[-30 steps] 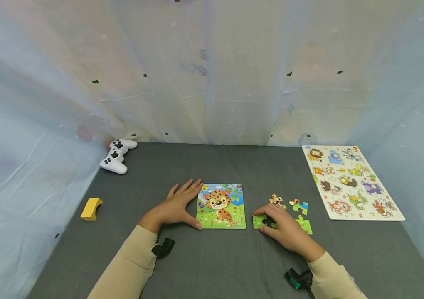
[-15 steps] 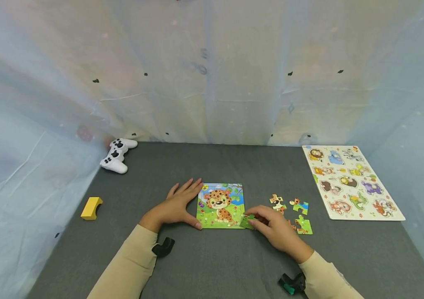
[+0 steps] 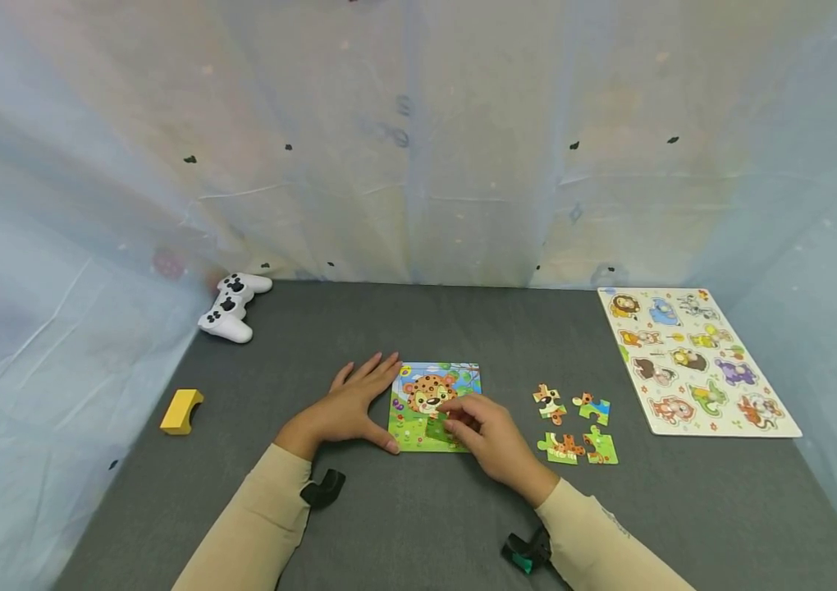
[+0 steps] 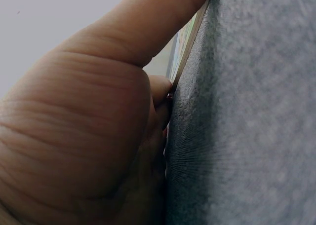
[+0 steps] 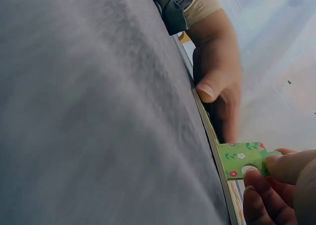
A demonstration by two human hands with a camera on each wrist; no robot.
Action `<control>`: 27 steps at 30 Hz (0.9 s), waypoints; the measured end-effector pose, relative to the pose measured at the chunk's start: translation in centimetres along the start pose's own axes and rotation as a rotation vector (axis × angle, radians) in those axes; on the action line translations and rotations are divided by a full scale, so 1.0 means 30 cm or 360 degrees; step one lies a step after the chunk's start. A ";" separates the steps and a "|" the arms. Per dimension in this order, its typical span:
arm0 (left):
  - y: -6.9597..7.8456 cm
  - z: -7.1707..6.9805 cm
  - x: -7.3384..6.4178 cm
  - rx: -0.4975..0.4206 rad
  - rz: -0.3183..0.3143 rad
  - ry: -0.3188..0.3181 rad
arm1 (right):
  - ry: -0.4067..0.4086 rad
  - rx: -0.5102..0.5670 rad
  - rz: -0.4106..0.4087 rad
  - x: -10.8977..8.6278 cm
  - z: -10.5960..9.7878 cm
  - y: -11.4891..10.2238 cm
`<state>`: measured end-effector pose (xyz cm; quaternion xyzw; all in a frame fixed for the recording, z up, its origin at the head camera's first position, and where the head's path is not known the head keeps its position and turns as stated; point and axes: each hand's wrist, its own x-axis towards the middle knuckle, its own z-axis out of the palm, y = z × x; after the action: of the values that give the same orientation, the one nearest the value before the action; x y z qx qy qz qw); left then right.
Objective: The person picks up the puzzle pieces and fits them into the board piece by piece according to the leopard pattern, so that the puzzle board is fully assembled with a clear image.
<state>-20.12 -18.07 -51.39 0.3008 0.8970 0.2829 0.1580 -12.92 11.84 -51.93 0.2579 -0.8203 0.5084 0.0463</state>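
My left hand (image 3: 348, 414) lies flat at the left edge of a square puzzle board (image 3: 407, 437) printed with a leopard cub, thumb and fingertips touching its side. Between thumb and fingers my right hand (image 3: 496, 439) pinches a green jigsaw piece (image 5: 242, 161) with small flowers. That piece stands tilted over the lower middle of the board; in the right wrist view its edge meets the board. Several loose pieces lie right of the board: a leopard-face piece (image 3: 550, 404), a blue-green piece (image 3: 592, 408), a green corner piece (image 3: 600, 446) and a spotted green piece (image 3: 561, 449).
A white game controller (image 3: 234, 308) sits at the back left. Nearer on the left is a yellow arched block (image 3: 181, 412). A large animal puzzle board (image 3: 692, 361) lies at the right on the grey tabletop (image 3: 418, 525). Pale plastic sheeting (image 3: 418, 164) closes off the back.
My right hand has lifted the green jigsaw piece from the loose pieces and carried it left over the board. The spotted green piece is now uncovered. My left hand has stayed put.
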 end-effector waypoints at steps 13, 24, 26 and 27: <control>-0.001 0.001 0.001 0.0008 0.0007 0.0007 | -0.0087 -0.0041 0.0055 0.068 0.090 -0.019; 0.005 -0.004 0.000 -0.0010 -0.0003 0.0007 | -0.0153 -0.0170 0.0144 0.092 0.117 -0.046; 0.005 -0.004 0.001 -0.0005 -0.0001 0.0006 | -0.0176 -0.0247 0.0131 0.095 0.121 -0.047; 0.004 -0.003 0.001 0.0000 0.0000 0.0004 | -0.0194 -0.0295 0.0124 0.095 0.124 -0.048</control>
<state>-20.13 -18.01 -51.25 0.3003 0.8972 0.2833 0.1568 -14.01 7.07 -51.58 0.2509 -0.8744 0.4153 0.0002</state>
